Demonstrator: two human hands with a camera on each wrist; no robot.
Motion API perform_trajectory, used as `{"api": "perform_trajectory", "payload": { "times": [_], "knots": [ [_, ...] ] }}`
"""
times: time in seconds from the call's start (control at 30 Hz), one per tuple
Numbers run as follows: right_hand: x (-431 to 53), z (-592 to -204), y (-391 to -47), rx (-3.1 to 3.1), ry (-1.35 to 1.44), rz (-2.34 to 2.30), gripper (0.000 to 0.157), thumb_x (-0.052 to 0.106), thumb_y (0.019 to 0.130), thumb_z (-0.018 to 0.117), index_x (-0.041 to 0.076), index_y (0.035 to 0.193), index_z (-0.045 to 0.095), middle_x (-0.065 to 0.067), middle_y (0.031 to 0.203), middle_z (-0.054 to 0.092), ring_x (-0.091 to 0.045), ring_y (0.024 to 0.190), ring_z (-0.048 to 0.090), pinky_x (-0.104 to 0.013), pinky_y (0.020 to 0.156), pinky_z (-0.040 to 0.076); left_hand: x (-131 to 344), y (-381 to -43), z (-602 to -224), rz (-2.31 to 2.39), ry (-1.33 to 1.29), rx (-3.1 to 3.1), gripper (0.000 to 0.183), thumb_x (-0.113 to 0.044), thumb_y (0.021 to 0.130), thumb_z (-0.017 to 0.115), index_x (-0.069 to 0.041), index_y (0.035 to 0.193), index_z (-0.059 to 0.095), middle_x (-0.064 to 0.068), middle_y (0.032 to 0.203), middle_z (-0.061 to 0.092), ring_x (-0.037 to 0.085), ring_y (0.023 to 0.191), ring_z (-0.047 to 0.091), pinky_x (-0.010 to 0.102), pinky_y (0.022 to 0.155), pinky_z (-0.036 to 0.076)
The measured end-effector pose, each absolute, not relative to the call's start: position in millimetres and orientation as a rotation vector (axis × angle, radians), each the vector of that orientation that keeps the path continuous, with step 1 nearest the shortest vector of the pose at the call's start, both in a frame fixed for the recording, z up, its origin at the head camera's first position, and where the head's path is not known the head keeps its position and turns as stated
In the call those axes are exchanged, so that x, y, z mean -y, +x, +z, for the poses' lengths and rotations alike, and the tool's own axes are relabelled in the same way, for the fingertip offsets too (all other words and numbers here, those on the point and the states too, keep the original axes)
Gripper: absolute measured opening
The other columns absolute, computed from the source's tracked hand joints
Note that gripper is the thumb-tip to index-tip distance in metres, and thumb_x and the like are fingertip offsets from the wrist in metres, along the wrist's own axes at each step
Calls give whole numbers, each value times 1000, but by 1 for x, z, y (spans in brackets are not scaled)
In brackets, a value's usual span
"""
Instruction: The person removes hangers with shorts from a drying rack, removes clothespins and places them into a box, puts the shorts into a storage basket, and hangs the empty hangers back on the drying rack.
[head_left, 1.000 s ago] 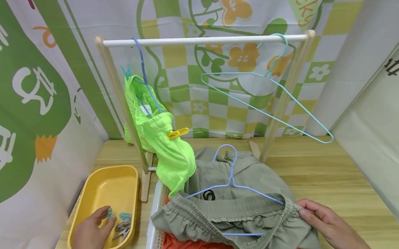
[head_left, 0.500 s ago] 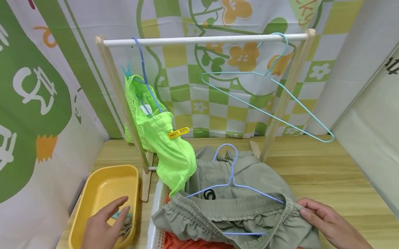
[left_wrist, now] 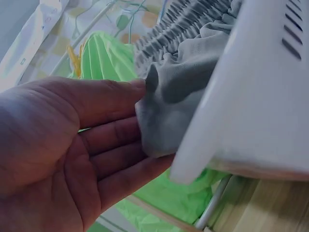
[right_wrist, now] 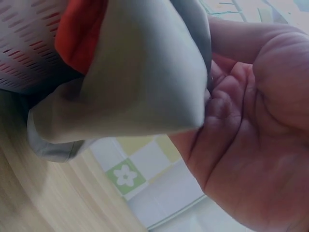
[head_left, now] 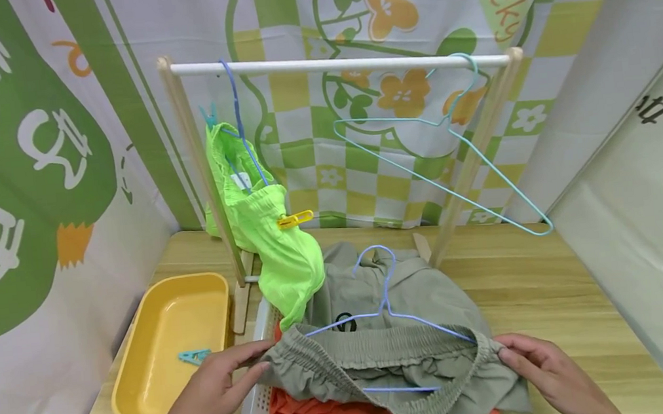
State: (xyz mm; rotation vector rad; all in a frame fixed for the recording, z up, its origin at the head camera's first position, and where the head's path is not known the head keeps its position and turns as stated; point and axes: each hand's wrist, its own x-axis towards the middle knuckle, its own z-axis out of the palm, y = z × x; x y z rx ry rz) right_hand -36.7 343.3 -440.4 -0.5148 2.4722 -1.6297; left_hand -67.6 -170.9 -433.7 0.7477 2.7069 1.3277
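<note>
Grey pants (head_left: 427, 290) with an elastic waistband lie over a white basket (head_left: 265, 390), a lilac hanger (head_left: 401, 389) set inside the waistband. My left hand (head_left: 211, 388) pinches the left end of the waistband; in the left wrist view, the thumb (left_wrist: 116, 99) lies on the near side of the cloth and the fingers behind it. At the opposite end, my right hand (head_left: 549, 369) grips the waistband between thumb and fingers. The right wrist view has the grey cloth (right_wrist: 145, 82) hanging from that hand, hiding its fingertips.
A yellow tray (head_left: 163, 314) with a teal clothespin (head_left: 193, 356) stands left. Behind is a rack with a white rail (head_left: 319, 65), holding neon green pants (head_left: 288, 257) with a yellow clothespin (head_left: 296, 219) and a bare mint hanger (head_left: 411, 175). Orange cloth (head_left: 320, 413) lies in the basket.
My left hand has left the tray, where a teal clothespin was at its fingertips, and moved right onto the waistband. The right hand keeps its grip; the lilac hanger's hook has shifted slightly.
</note>
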Motion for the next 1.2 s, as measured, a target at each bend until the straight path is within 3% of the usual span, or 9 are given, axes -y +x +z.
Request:
{"api": "perform_trajectory", "payload": {
  "times": [0.13, 0.4, 0.73, 1.2],
  "knots": [
    [-344, -440, -36, -2477, -564, -1638, 32, -7, 108, 40, -1, 127, 64, -7, 117, 71, -11, 103, 64, -19, 86, 51, 166, -67, -435, 1339, 829, -2712, 26, -25, 105, 63, -20, 129, 72, -9, 123, 71, 12, 111, 67, 36, 90, 58],
    [-339, -445, -37, -2494, -694, -1732, 34, -15, 105, 37, -4, 126, 62, -7, 113, 69, -10, 103, 62, -18, 87, 48, 151, -65, -436, 1331, 877, -2805, 21, -13, 103, 65, -14, 121, 75, -5, 118, 72, 13, 107, 68, 37, 87, 59],
    [-330, -440, -38, -2763, -738, -1658, 37, -19, 100, 44, 1, 122, 66, -2, 106, 70, -8, 95, 62, -17, 82, 48, 132, -62, -433, 1494, 1029, -2808, 27, 1, 100, 64, -12, 121, 73, -2, 115, 73, 14, 104, 68, 33, 85, 59],
    [-325, -431, -33, -2762, -546, -1707, 28, -14, 104, 44, -4, 121, 64, -3, 103, 72, -9, 89, 64, -19, 77, 51, 114, -59, -429, 1502, 1085, -2876, 32, 10, 95, 65, -7, 122, 72, 2, 119, 72, 18, 109, 68, 37, 89, 59]
  ]
}}
